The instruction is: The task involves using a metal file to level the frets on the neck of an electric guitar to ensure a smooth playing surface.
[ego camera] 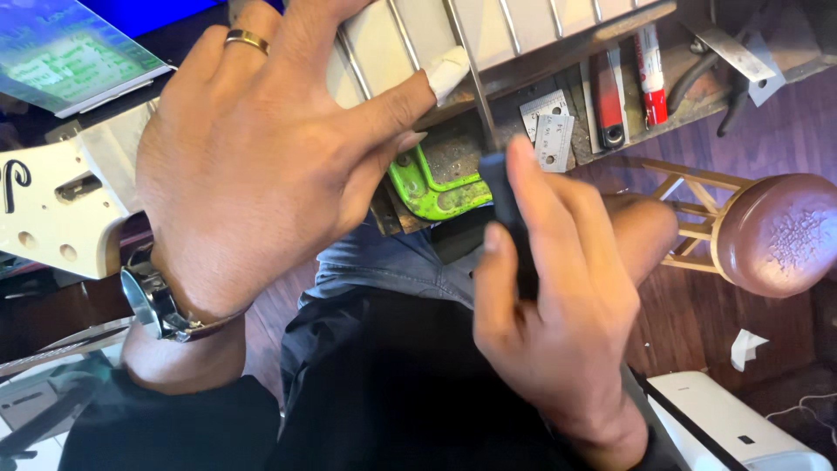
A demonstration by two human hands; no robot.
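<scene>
Here, at the far left, the pale guitar headstock (52, 205) juts out past your wrist, and the fretted neck (488, 30) runs up and to the right from under your palm. Your left hand (253, 148) lies spread wide and flat on that neck, fingers fanned, closed around nothing; the thumb, tipped with a scrap of white tape (449, 70), presses against the edge beside a fret. Keep that palm heavy, because from this view it looks like the only thing steadying the neck.

Just right of the thumb, a lime-green tool (427, 187) sits under the neck's edge, and a thin metal file (478, 92) stands across the frets. Your right hand (558, 296) is curled tight on the file's dark handle (506, 218), index finger laid along the top. Let that finger guide the blade and keep the wrist low, so the tool stays square to the fret.

Further right, small steel rulers (549, 131), a red marker (649, 74) and dark pliers (711, 70) lie on the bench shelf, well apart from your work, with a round wooden stool (776, 231) beyond.
</scene>
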